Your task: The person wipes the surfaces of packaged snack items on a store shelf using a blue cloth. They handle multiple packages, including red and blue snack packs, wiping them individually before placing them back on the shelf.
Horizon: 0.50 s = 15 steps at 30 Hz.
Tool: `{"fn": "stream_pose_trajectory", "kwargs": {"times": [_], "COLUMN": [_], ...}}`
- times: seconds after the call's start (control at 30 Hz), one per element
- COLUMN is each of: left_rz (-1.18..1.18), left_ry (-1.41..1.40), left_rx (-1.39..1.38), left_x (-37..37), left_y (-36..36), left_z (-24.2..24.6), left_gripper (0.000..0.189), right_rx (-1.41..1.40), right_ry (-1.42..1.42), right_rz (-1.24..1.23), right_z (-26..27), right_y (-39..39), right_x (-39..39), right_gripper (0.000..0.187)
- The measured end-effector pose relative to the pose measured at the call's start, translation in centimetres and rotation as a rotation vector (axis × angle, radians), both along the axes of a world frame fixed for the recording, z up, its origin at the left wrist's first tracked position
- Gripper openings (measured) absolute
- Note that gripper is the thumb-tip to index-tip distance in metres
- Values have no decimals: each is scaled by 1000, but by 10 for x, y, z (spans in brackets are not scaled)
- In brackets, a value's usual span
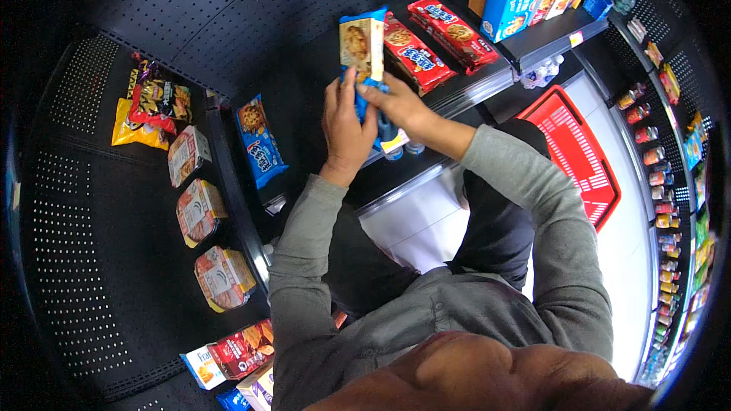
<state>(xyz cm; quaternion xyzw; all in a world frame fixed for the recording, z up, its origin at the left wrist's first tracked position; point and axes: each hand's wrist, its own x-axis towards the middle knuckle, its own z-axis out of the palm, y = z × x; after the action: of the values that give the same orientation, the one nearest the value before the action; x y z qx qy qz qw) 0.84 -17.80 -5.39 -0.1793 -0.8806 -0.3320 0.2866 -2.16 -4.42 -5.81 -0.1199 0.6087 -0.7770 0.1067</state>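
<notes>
Both my hands grip a long blue-and-cream cookie packet [361,40] above the black shelf [302,80]. My left hand [349,123] holds its lower left side, fingers pointing up along the wrapper. From the right, my right hand [402,104] closes on the lower part, its thumb across the front. The packet's near end is partly hidden by my fingers. Two red cookie packets [420,57] [454,34] lie slanted on the shelf just right of the held one. A separate blue cookie packet [260,140] lies flat at the shelf's left end.
Several sealed food tubs [200,214] and snack bags [151,105] sit on the left shelf. Boxed snacks [511,5] stand at the upper right. A red shopping basket [577,154] is on the white floor to my right. Shelves of jars [654,154] line the far right.
</notes>
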Motion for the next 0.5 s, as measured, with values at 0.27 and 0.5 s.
{"fn": "stream_pose_trajectory", "kwargs": {"times": [0.27, 0.5], "left_rz": [-369, -417], "left_ry": [-588, -830], "left_rx": [1097, 1557], "left_x": [-14, -5], "left_y": [-10, -1], "left_z": [8, 7], "left_gripper": [52, 50], "right_rx": [-110, 226], "right_ry": [-185, 56], "right_rz": [50, -43], "right_z": [27, 17], "right_y": [24, 11], "right_x": [-1, 7], "right_gripper": [49, 71]}}
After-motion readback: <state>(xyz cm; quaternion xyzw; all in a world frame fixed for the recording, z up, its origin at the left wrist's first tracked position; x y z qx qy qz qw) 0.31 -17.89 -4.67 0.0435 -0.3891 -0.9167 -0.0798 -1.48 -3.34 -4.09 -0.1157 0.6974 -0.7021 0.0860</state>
